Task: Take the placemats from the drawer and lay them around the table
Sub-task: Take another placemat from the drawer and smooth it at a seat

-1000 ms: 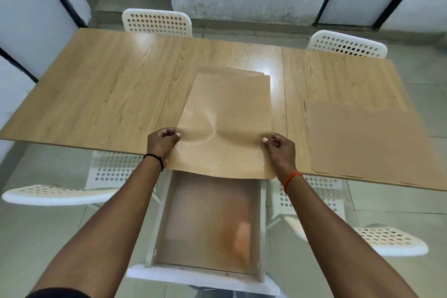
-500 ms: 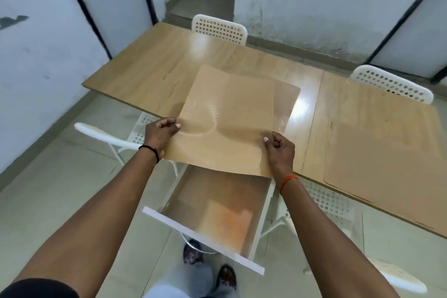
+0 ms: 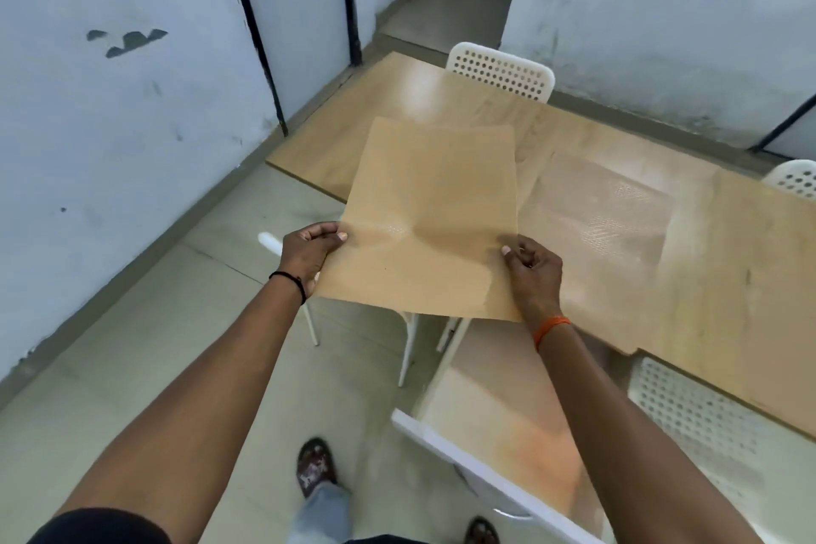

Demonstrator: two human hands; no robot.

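I hold one tan placemat (image 3: pixel 430 216) in the air above the near left corner of the wooden counter (image 3: pixel 728 278). My left hand (image 3: pixel 309 254) pinches its left edge, thumb on top. My right hand (image 3: pixel 532 267) pinches its right edge near the lower corner. The mat sags slightly between both grips. The white drawer (image 3: pixel 494 424) stands pulled open below the counter, by my right forearm. A perforated white chair (image 3: pixel 501 73) sits at the far side.
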